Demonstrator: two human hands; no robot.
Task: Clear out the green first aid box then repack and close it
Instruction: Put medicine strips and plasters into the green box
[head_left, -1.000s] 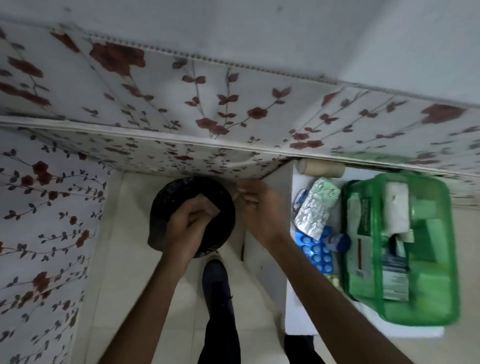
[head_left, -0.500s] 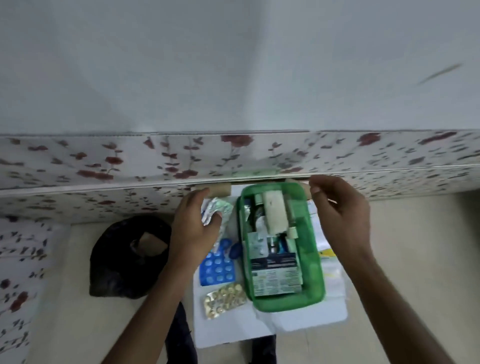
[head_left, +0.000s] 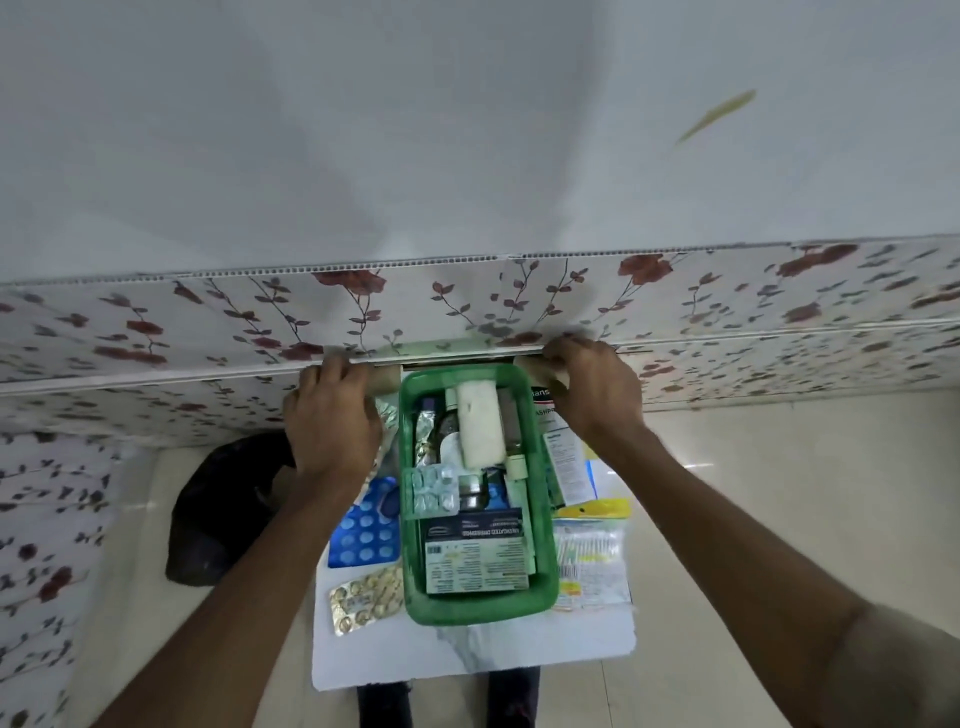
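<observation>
The green first aid box (head_left: 480, 605) sits open on a small white, marble-patterned table (head_left: 467, 649) pushed up against a wall clad in floral panels (head_left: 519, 301), with plain pale wall (head_left: 415, 130) above and glossy cream floor tiles (head_left: 779, 493) all round. The box is packed: a white bandage roll (head_left: 480, 423) lies along the top, a printed dressing carton (head_left: 475, 553) fills the near end, and a blister strip (head_left: 434, 491) rests between them. Left of the box on the table lie a blue blister pack (head_left: 361, 535) and a gold one (head_left: 366, 597); right of it, a clear packet of cotton swabs (head_left: 592, 564), a yellow item (head_left: 597, 509) and a leaflet (head_left: 569, 467). A black bag (head_left: 218, 509) slumps on the floor to the left. The left hand (head_left: 332, 421) curls its fingers down over a tan roll (head_left: 387, 378) at the far left corner; the right hand (head_left: 592, 395) is likewise curled at the far right corner, though I cannot tell what it grips.
</observation>
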